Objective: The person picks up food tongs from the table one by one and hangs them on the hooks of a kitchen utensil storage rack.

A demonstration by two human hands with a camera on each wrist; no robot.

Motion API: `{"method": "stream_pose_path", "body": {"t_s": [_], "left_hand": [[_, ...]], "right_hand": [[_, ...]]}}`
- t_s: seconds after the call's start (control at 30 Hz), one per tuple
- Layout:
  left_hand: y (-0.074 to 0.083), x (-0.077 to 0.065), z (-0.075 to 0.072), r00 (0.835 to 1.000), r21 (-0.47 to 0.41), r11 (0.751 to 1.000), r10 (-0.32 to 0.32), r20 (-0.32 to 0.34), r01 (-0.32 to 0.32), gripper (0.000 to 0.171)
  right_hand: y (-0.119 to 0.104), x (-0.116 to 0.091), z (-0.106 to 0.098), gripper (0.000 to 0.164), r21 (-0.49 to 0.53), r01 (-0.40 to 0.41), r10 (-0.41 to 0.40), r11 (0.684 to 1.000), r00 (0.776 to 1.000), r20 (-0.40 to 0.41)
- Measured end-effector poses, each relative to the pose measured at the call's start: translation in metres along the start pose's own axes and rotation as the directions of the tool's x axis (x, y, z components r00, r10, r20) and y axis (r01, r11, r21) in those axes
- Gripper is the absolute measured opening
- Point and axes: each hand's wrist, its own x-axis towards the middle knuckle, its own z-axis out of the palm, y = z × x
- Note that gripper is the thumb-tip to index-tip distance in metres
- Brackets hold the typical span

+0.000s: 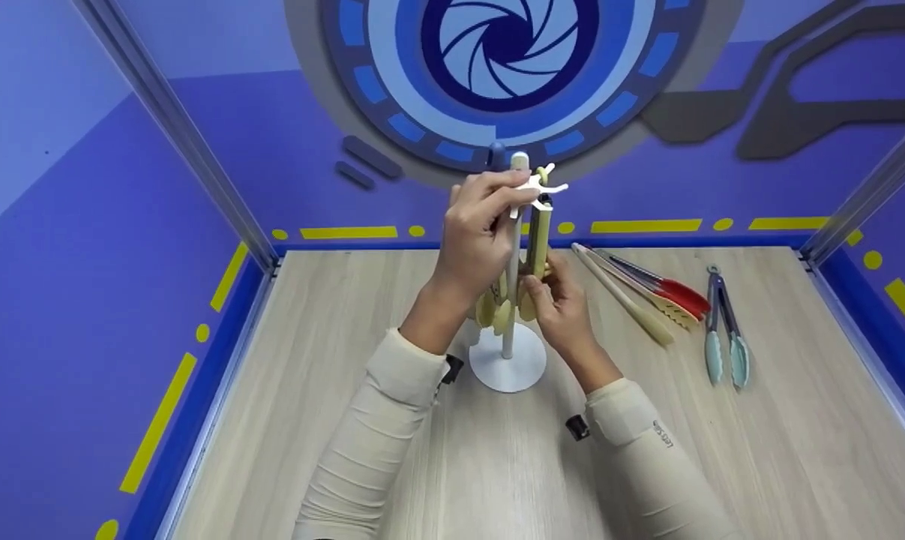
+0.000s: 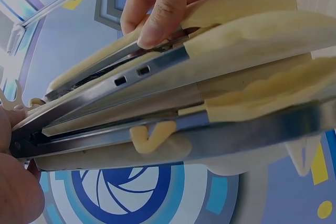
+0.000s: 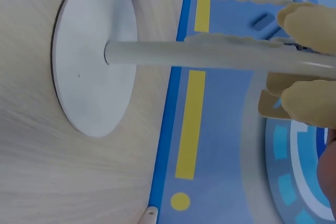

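A white utensil stand point(image 1: 489, 371) rises from a round base near the table's middle. My left hand point(image 1: 482, 217) grips its hooked top. Just right of the pole, my right hand point(image 1: 564, 311) pinches a pair of tongs point(image 1: 542, 240) with yellowish tips, upright beside the hooks. In the left wrist view, the right thumb point(image 2: 155, 27) presses on a metal arm of those tongs. Other tongs point(image 2: 236, 119) with similar tips and a metal utensil hang around the pole. The right wrist view shows the pole point(image 3: 157, 53) and pale tong tips point(image 3: 315, 103); the right hand is mostly out of frame there.
To the right on the wooden table lie a long beige utensil point(image 1: 632, 306), red-tipped tongs point(image 1: 684, 296), a yellow scalloped tip point(image 1: 673, 309) and teal-tipped tongs point(image 1: 737, 358). A blue printed wall point(image 1: 227, 150) stands behind, with metal frame posts point(image 1: 182, 135) at the sides.
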Motion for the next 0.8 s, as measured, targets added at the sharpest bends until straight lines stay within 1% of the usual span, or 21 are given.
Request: {"method": "stream_pose_path", "body": {"t_s": [0.1, 0.17, 0.33, 0.43, 0.53, 0.63, 0.7, 0.8], "left_hand": [[0.001, 0.001, -0.001, 1.000, 0.000, 1.000, 0.001, -0.001, -0.001, 0.018], [0.001, 0.001, -0.001, 1.000, 0.000, 1.000, 0.001, 0.007, -0.001, 0.018], [0.001, 0.001, -0.004, 0.999, -0.008, 1.000, -0.007, 0.045, 0.007, 0.016], [0.001, 0.002, -0.005, 0.998, -0.021, 1.000, -0.014, 0.065, 0.015, 0.015], [0.001, 0.004, -0.008, 0.995, -0.033, 0.999, -0.023, 0.099, 0.026, 0.017], [0.001, 0.007, -0.014, 0.988, -0.044, 0.998, -0.033, 0.150, 0.040, 0.019], [0.002, 0.010, -0.018, 0.981, -0.056, 0.997, -0.046, 0.191, 0.058, 0.025], [0.002, 0.015, -0.023, 0.965, -0.071, 0.993, -0.075, 0.252, 0.096, 0.035]], "right_hand": [[-0.003, -0.001, 0.001, 0.040, 0.019, -0.049, 0.049, 0.999, 0.999, 0.003], [-0.005, -0.001, -0.001, 0.042, 0.032, -0.072, 0.072, 0.997, 0.997, 0.012], [-0.008, 0.003, -0.014, 0.054, 0.068, -0.084, 0.083, 0.994, 0.996, 0.022], [-0.008, 0.005, -0.023, 0.058, 0.092, -0.100, 0.099, 0.991, 0.995, 0.022], [-0.007, 0.006, -0.032, 0.062, 0.107, -0.131, 0.129, 0.986, 0.991, 0.031], [-0.006, 0.007, -0.044, 0.066, 0.097, -0.149, 0.145, 0.984, 0.988, 0.043], [-0.005, 0.007, -0.053, 0.065, 0.086, -0.157, 0.154, 0.984, 0.987, 0.042], [-0.001, 0.009, -0.068, 0.060, 0.082, -0.133, 0.131, 0.988, 0.991, 0.025]]}}
